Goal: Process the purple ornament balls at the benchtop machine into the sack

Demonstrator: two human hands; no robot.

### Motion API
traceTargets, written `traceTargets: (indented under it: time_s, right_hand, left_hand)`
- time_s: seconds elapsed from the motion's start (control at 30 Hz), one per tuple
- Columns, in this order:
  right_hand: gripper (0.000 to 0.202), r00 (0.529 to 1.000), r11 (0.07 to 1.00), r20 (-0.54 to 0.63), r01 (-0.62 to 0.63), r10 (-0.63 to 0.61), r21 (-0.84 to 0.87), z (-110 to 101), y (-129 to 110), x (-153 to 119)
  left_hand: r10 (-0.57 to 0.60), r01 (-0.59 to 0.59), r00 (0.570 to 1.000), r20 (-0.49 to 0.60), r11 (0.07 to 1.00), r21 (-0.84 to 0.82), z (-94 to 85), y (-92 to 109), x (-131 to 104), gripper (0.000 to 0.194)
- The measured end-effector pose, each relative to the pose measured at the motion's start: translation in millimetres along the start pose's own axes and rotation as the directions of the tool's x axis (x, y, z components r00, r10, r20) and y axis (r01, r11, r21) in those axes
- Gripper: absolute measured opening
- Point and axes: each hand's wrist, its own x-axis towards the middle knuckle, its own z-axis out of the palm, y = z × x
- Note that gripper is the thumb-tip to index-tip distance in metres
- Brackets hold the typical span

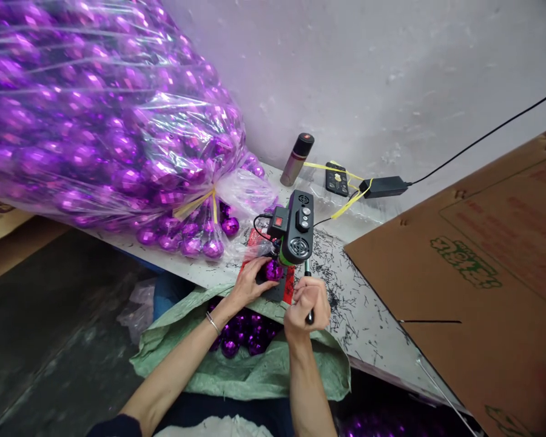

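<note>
A shiny purple faceted ball (273, 270) sits under the head of a small black bench drill press (299, 227). My left hand (251, 283) is closed around the ball's left side, thumb and fingers on it. Wrapped in a fist, my right hand (307, 306) grips the black-ended lever (310, 317) at the machine's right side. Red sheeting (289, 283) shows around the machine's base. Where the drill tip meets the ball is hidden.
A big clear bag of purple balls (118, 121) fills the left. Below my hands an open green sack (164, 340) holds more balls. Black shavings (341, 291) litter the table. Behind stand a spray can (297, 159) and a power adapter (384, 187); a cardboard box (482, 261) borders the right.
</note>
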Motion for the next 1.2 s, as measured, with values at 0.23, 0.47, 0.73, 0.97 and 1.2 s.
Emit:
traceTargets:
  time_s: [0.23,0.47,0.73,0.97,1.2]
  right_hand:
    - [0.035,0.993,0.992,0.006,-0.119,0.119,0.052,-1.5,-24.8,34.8]
    - [0.036,0.991,0.991,0.035,-0.127,0.126,0.038,-4.2,-24.4,32.3]
    - [0.035,0.994,0.994,0.035,-0.104,0.102,0.041,-3.0,-18.8,21.9]
    - [0.034,0.997,0.997,0.051,-0.063,0.061,0.040,-3.6,-15.6,19.5]
    - [0.033,0.998,1.000,0.063,-0.017,0.015,0.024,-4.1,-14.9,18.5]
  left_hand:
    - [0.010,-0.010,1.000,-0.019,1.000,0.010,1.5,-2.7,-1.2,0.058]
    - [0.122,-0.118,0.984,-0.129,0.992,0.040,-13.2,19.1,-31.3,0.058]
    - [0.332,-0.344,0.939,0.094,0.891,0.295,-45.7,33.9,-95.9,0.072]
    - [0.041,0.072,0.985,-0.169,0.790,0.608,-86.3,3.2,49.7,0.032]
    - [-0.210,0.183,0.977,-0.045,0.705,0.685,-93.9,-21.8,109.9,0.029]
